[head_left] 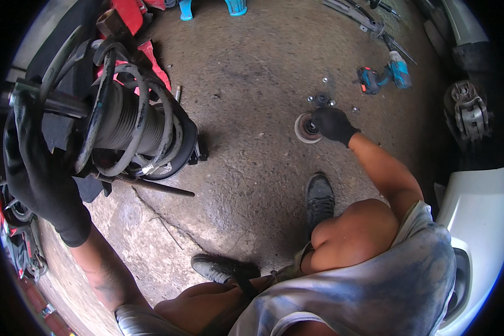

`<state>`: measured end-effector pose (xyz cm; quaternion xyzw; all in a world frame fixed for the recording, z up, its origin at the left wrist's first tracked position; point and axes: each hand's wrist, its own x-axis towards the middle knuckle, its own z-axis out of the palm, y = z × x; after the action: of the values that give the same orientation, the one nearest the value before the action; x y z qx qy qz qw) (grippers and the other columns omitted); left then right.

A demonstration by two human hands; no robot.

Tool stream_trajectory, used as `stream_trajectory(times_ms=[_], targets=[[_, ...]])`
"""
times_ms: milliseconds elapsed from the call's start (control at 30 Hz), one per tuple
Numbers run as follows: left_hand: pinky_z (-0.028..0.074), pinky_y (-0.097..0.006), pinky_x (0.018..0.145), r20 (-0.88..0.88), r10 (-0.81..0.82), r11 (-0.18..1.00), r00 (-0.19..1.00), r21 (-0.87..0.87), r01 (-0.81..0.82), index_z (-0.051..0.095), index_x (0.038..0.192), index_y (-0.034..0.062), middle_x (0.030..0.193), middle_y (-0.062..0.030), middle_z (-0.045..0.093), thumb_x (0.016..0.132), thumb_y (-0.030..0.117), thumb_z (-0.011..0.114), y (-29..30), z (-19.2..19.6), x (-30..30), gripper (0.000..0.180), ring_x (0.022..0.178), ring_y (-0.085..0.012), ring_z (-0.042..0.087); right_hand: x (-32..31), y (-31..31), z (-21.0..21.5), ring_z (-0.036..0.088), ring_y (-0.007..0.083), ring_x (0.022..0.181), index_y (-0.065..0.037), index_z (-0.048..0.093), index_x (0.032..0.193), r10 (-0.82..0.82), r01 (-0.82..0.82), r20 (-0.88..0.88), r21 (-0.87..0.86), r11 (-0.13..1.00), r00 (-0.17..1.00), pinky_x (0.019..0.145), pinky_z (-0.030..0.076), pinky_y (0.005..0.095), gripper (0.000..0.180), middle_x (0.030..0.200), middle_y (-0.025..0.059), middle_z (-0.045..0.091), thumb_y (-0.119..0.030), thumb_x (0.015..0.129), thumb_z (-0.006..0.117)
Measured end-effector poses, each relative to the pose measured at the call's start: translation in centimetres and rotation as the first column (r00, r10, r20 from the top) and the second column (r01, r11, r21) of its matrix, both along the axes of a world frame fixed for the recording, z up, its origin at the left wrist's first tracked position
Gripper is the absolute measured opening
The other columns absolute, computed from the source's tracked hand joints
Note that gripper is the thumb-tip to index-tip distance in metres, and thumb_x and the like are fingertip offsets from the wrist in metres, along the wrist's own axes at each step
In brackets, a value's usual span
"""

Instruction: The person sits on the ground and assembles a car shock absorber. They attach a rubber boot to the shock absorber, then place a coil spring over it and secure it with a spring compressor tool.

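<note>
A strut with a coil spring [135, 120] and a ribbed dust boot stands at the left. My left hand [42, 173], in a black glove, has its fingers wrapped round the bare metal tube [59, 102] at the strut's end. Farther right, a round disc-shaped part with a dark centre and pale rim [301, 134], like a strut mount, lies on the floor. My right hand [333, 124], also black-gloved, is closed over its right edge; the fingertips are partly hidden. Just beyond are a small dark round part [322, 99] and several loose nuts [332, 103].
A blue and black cordless power tool [397, 70] lies at the far right, with another long strut-like part [358, 15] behind it. A white car body panel [479, 218] borders my right side. A threaded rod [162, 189] sticks out below the spring. Tools [25, 238] lie at the left edge.
</note>
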<state>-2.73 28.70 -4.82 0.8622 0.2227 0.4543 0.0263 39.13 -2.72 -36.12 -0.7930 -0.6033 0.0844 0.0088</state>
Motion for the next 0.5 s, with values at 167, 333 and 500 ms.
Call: stream_trajectory(times_ms=[167, 333, 500], targets=[[0.050, -0.037, 0.099, -0.168, 0.104, 0.974, 0.980, 0.219, -0.066, 0.057, 0.129, 0.0046, 0.128, -0.0155, 0.059, 0.082, -0.010, 0.059, -1.0, 0.8, -0.3, 0.049, 0.121, -0.0268, 0.056, 1.9, 3.7, 0.2, 0.064, 0.0401, 0.083, -0.006, 0.063, 0.092, -0.107, 0.156, -0.258, 0.178, 0.972, 0.960, 0.074, 0.051, 0.0481, 0.018, 0.089, 0.0194, 0.066, -0.018, 0.083, 0.053], [0.049, -0.038, 0.100, -0.113, 0.022, 0.980, 0.993, 0.199, 0.001, 0.057, 0.129, 0.0044, 0.129, -0.0158, 0.058, 0.086, -0.006, 0.056, -1.1, 0.2, 0.9, 0.044, 0.121, -0.0269, 0.056, 10.0, 1.4, -0.9, 0.061, 0.0423, 0.099, -0.007, 0.048, 0.129, -0.296, 0.312, -0.114, 0.503, 0.806, 0.949, 0.085, 0.049, 0.0474, 0.049, 0.113, 0.0262, 0.061, -0.026, 0.085, 0.055], [0.047, -0.038, 0.102, 0.081, -0.073, 0.996, 0.994, -0.052, 0.077, 0.058, 0.127, 0.0034, 0.128, -0.0154, 0.058, 0.091, -0.002, 0.052, -0.7, -0.5, 0.9, 0.037, 0.120, -0.0264, 0.056, 9.0, 1.7, 0.6, 0.057, 0.0427, 0.111, -0.003, 0.029, 0.145, -0.447, 0.437, -0.240, -0.097, 0.894, 0.862, 0.097, 0.043, 0.0465, 0.082, 0.121, 0.0297, 0.057, -0.045, 0.084, 0.062]])
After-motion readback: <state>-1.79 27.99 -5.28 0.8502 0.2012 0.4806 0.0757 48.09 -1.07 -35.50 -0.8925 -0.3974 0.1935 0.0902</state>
